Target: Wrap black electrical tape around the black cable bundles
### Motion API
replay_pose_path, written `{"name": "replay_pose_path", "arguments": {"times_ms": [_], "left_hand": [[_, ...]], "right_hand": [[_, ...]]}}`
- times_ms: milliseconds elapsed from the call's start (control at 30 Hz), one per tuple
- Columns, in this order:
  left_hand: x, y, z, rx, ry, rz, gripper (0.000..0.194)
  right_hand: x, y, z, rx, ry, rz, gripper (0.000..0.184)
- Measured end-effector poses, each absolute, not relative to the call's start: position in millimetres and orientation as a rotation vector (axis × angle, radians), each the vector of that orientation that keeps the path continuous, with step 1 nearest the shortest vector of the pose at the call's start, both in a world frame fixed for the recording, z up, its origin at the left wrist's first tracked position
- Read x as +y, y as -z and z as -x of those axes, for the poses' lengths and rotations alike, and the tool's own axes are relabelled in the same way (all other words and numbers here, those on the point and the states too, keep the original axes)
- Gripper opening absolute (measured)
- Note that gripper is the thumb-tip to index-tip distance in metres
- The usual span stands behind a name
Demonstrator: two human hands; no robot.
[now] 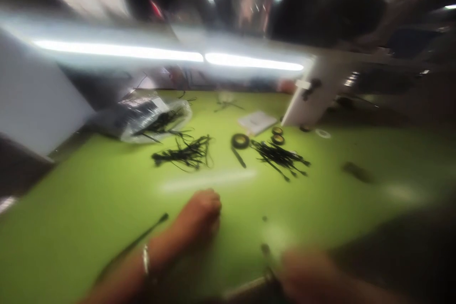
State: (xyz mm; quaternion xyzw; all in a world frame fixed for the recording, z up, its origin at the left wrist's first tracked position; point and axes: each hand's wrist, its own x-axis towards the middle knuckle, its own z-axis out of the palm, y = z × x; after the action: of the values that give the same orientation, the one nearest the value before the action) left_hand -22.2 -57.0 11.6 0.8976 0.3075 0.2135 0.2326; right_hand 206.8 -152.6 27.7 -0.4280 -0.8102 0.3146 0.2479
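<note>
My left hand (203, 209), with a bracelet at its wrist, is curled closed just above the green table. Whatever its fingers hold, if anything, is hidden. A black cable (140, 237) with a plug at its end runs beside that forearm. At the lower right, my right hand (299, 266) is smeared by motion, and its fingers cannot be made out. A small dark cable-like end (265, 249) shows just left of it, though I cannot tell whether the hand grips it. Farther off lie a loose bundle of black cables (187, 153) and a straighter cable bundle (280, 156).
Rolls of black tape (240, 141) and a white pad (257, 122) lie between and behind the bundles. A clear plastic bag (153, 118) of black cables is at the back left. White panels (302, 92) and a lit lamp bar (142, 51) bound the green table (107, 190).
</note>
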Motion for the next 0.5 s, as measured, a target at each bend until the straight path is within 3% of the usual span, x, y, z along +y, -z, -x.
{"name": "replay_pose_path", "arguments": {"times_ms": [200, 333, 500], "left_hand": [[-35, 8, 32, 1.009, -0.676, -2.320, 0.017], [-26, 19, 38, 1.136, -0.755, -1.801, 0.015], [-23, 17, 41, 1.113, -0.744, -1.553, 0.019]], "right_hand": [[-92, -42, -252, -1.551, -0.870, 1.595, 0.031], [-46, -22, -243, -1.270, -1.091, 1.547, 0.028], [-32, -11, -216, -1.280, -1.228, 1.454, 0.029]]}}
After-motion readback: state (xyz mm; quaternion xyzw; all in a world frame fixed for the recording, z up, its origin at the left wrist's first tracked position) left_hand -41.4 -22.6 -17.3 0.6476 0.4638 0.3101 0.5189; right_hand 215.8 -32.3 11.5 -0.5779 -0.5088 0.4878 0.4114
